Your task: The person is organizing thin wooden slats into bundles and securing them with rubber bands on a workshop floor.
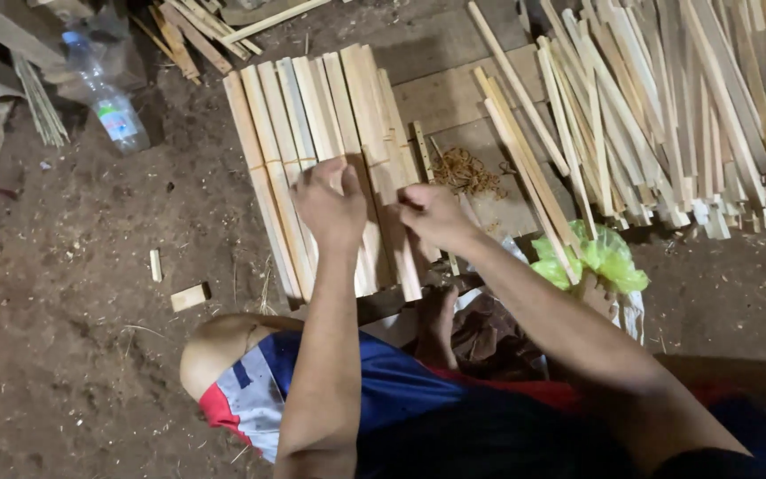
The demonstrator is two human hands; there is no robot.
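A row of flat pale bamboo slats (312,115) lies side by side on the dirt floor in front of me. My left hand (330,206) is curled over the near ends of the middle slats, gripping one. Just to its right, my right hand (432,213) is closed with its fingers pinched on the edge of a neighbouring slat. Both hands nearly touch each other above the slats. My bent knee in blue, white and red shorts (259,390) shows below them.
A large loose pile of thin bamboo strips (667,106) covers the right. A clear plastic bottle (104,93) lies upper left. A green plastic bag (600,257) sits by my right forearm. A small wood offcut (188,297) and curly shavings (467,170) lie about.
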